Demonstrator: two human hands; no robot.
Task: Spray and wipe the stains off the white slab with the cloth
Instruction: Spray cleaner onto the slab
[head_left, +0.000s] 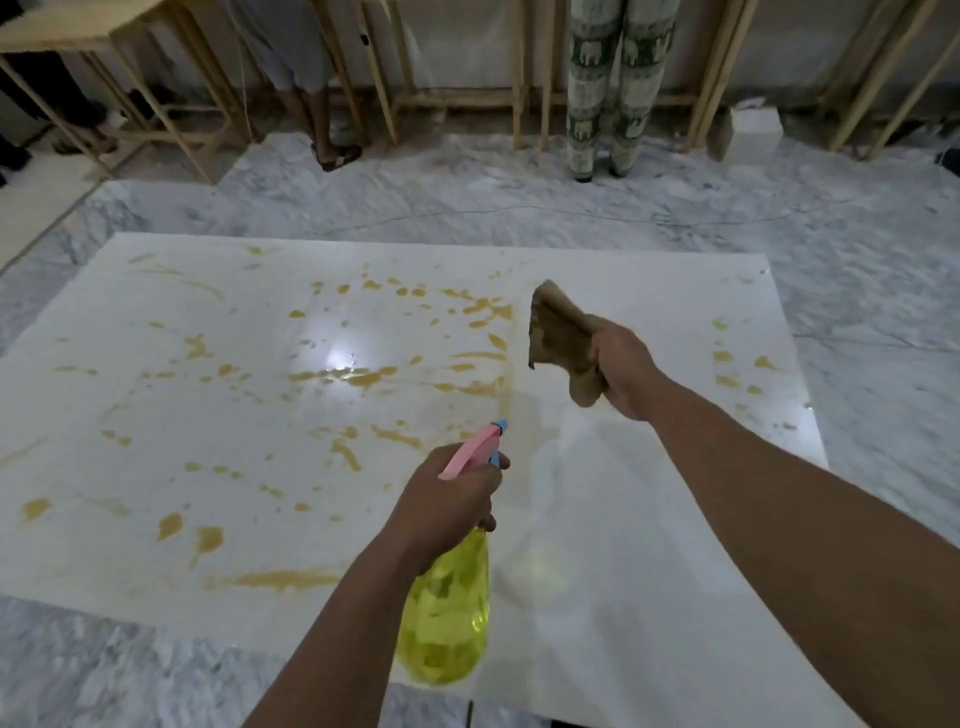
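A large white rectangular slab lies flat on the grey-veined marble floor, its long axis running left to right across the view. Yellow-brown stains are spattered over its left and middle parts, with a few more near the right edge; the strip near the right forearm looks clean.

The left hand holds a translucent yellow plastic spray bottle above the near middle of the slab, fingers wrapped closed around its neck. The bottle's long axis is tilted, with its body hanging down toward the person and its pink-and-blue trigger head pointing up and away, the nozzle aimed at the stained middle of the slab.

The right hand is raised over the right-centre of the slab, its fingers closed in a grip on a crumpled brown, stained cloth. The cloth sticks out from the hand to the left and away, its free corner pointing toward the far edge; whether it touches the slab cannot be told.

Beyond the slab, wooden frame legs and the legs of two standing people are visible.
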